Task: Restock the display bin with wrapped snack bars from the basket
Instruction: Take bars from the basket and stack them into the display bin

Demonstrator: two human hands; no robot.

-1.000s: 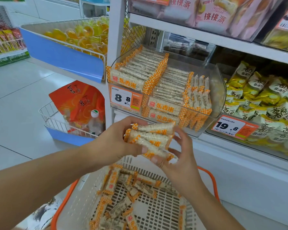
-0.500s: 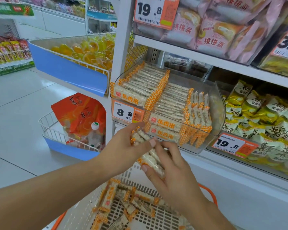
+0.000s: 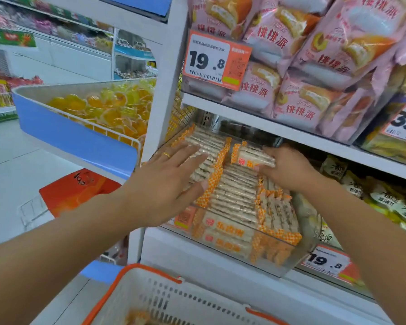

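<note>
The bin (image 3: 298, 261) sits on a shelf (image 3: 220, 256), with bars (image 3: 234, 195) in rows inside it. The left hand (image 3: 164, 184) lies on the left row; the right hand (image 3: 288, 167) holds bars (image 3: 253, 158) over the right rows. The basket (image 3: 174, 299) stands below, in front. Bags (image 3: 298, 99) fill the shelf above.

left hand (image 3: 164, 181): reached forward, palm down, fingers (image 3: 192, 150) straight and spread
right hand (image 3: 288, 168): reached forward, fingers curled, gripping
</note>
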